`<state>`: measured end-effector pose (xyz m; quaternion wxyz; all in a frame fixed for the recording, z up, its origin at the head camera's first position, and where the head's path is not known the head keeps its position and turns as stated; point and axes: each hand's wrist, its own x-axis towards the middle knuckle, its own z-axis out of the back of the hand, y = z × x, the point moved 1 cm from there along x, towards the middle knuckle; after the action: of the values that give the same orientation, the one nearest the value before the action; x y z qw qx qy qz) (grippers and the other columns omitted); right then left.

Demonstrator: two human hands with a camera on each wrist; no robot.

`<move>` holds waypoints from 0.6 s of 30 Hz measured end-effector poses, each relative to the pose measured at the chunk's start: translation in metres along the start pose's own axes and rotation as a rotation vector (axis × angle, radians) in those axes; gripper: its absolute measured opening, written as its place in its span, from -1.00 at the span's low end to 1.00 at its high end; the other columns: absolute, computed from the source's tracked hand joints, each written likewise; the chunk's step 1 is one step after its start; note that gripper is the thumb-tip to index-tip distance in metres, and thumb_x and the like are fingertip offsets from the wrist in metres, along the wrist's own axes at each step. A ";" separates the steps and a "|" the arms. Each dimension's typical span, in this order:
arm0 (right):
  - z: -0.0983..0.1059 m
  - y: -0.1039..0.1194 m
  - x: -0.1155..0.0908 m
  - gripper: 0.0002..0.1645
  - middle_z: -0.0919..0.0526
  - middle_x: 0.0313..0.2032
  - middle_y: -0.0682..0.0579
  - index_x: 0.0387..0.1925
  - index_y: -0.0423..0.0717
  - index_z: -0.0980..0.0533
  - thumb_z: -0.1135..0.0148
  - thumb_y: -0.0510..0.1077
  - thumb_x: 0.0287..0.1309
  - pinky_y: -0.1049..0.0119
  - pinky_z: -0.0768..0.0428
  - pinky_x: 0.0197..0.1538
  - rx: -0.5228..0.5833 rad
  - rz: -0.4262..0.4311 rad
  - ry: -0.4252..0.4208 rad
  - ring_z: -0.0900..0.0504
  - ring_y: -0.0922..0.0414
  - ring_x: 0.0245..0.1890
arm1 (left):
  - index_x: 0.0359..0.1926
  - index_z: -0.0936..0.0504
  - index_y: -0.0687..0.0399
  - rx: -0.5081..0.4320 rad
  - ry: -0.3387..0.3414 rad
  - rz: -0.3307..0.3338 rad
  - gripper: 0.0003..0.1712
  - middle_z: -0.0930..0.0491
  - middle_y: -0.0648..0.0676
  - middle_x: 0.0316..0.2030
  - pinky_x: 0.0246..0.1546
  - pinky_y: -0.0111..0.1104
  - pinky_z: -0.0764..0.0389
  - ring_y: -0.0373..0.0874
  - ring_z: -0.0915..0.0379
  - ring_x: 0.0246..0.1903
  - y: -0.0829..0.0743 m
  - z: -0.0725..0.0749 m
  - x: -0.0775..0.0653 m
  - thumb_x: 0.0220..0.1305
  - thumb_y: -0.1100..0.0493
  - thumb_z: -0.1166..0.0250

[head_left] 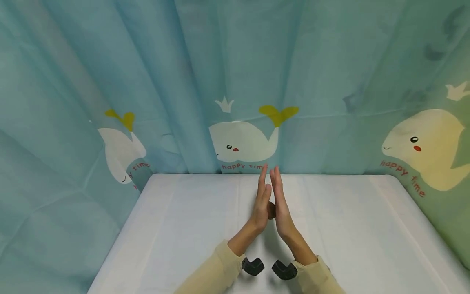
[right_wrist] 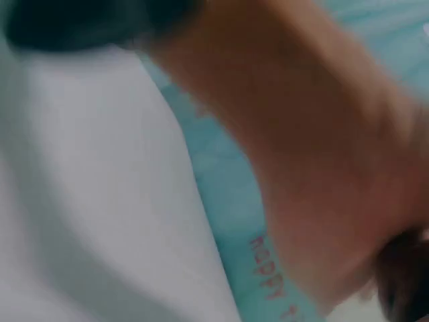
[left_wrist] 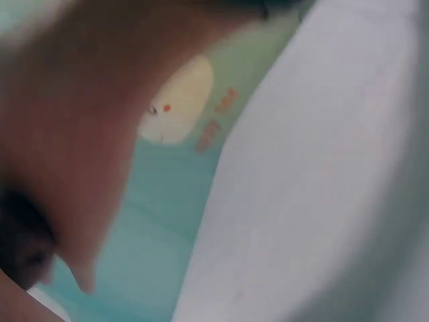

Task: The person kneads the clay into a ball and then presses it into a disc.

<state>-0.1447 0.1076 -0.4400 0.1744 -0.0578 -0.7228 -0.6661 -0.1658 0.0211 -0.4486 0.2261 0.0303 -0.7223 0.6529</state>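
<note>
Left hand point(head_left: 261, 207), right hand point(head_left: 282, 209), brown lump point(head_left: 271, 210) between, table's side edges point(head_left: 125, 230) well away

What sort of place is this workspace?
Probably a makeshift, curtained-off work or recording area: a white table with a blue-green curtain behind and along both sides, printed with whales. The room beyond isn't visible.

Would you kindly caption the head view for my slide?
Left hand and right hand hold a brown object between them.
</note>
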 end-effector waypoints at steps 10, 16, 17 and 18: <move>0.002 -0.015 -0.003 -0.32 0.39 0.64 0.11 0.62 0.34 0.49 0.68 0.20 0.63 -0.11 0.35 0.53 0.152 -0.026 0.003 0.41 0.11 0.62 | 0.67 0.22 -0.04 0.117 -0.019 -0.085 -0.23 0.29 0.03 0.65 0.50 0.17 0.31 -0.07 0.44 0.61 -0.020 -0.003 -0.006 0.58 -0.11 0.31; -0.006 -0.005 -0.012 -0.34 0.33 0.64 0.14 0.62 0.44 0.45 0.69 0.22 0.62 0.01 -0.02 0.39 0.079 -0.022 0.013 0.18 0.06 0.59 | 0.67 0.22 -0.03 0.072 -0.043 -0.072 -0.26 0.24 0.03 0.64 0.52 0.07 0.24 -0.15 0.35 0.59 -0.006 0.005 0.006 0.62 -0.11 0.31; -0.005 -0.003 -0.010 -0.33 0.31 0.64 0.16 0.62 0.45 0.43 0.68 0.22 0.62 0.03 -0.02 0.38 0.061 -0.024 0.001 0.16 0.08 0.58 | 0.67 0.23 -0.05 0.046 -0.030 -0.060 -0.26 0.26 0.01 0.65 0.52 0.00 0.20 -0.21 0.32 0.58 -0.005 0.003 0.004 0.62 -0.11 0.32; -0.003 -0.002 -0.008 -0.34 0.28 0.63 0.18 0.62 0.48 0.41 0.66 0.24 0.61 0.07 -0.04 0.35 0.054 -0.029 -0.015 0.14 0.11 0.57 | 0.67 0.25 -0.06 0.035 -0.020 -0.051 -0.26 0.27 0.02 0.65 0.47 -0.08 -0.03 -0.23 0.03 0.50 -0.004 0.001 0.000 0.63 -0.10 0.32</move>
<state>-0.1370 0.1060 -0.4441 0.1607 -0.0474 -0.7426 -0.6485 -0.1648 0.0198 -0.4449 0.2350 0.0594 -0.7118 0.6592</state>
